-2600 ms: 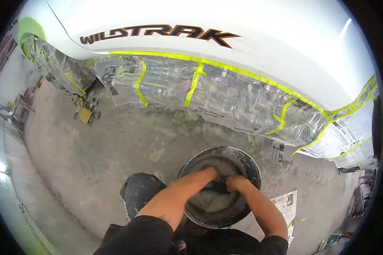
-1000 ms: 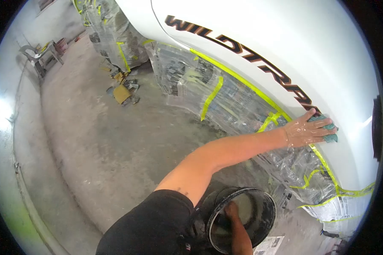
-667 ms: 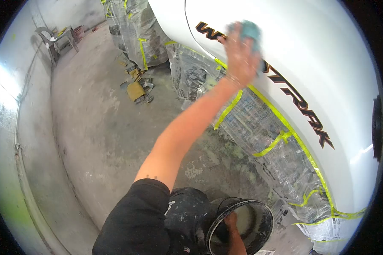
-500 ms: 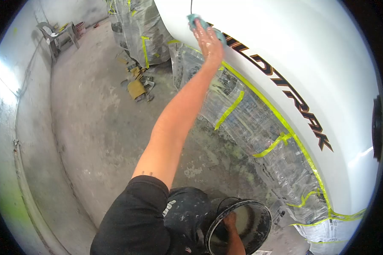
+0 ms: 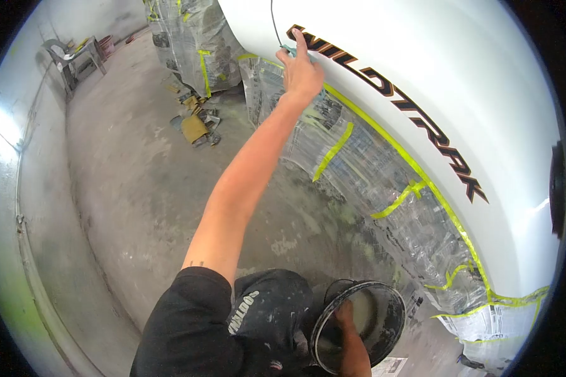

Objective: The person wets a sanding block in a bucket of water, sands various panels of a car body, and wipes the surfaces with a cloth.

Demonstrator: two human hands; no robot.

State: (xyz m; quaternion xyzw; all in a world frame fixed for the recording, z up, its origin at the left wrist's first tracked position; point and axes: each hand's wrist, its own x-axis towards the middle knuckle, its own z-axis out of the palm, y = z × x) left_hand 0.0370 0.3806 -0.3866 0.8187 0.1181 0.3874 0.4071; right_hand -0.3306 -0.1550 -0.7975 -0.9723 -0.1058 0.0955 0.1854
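My left hand [image 5: 303,76] is up at the white vehicle door panel [image 5: 383,38], closed around a teal cloth [image 5: 288,50] that is mostly hidden by the hand. Its index finger sticks out toward the first letter of the dark WILDTRAK decal [image 5: 390,94]. Down low, my right hand [image 5: 344,310] reaches inside a black bucket [image 5: 393,314] with pale liquid at its bottom. The fingers of that hand are too hidden to show whether they hold anything.
Plastic sheeting [image 5: 371,169] edged with yellow-green tape [image 5: 396,147] covers the vehicle below the panel. More wrapped plastic [image 5: 195,50] stands ahead. Used sanding sheets [image 5: 194,127] lie on the concrete floor. A chair [image 5: 75,56] stands by the left wall.
My left hand has gone from lying flat on the cloth to bunching it, with the index finger extended, and sits slightly lower along the panel. The right hand stays in the bucket.
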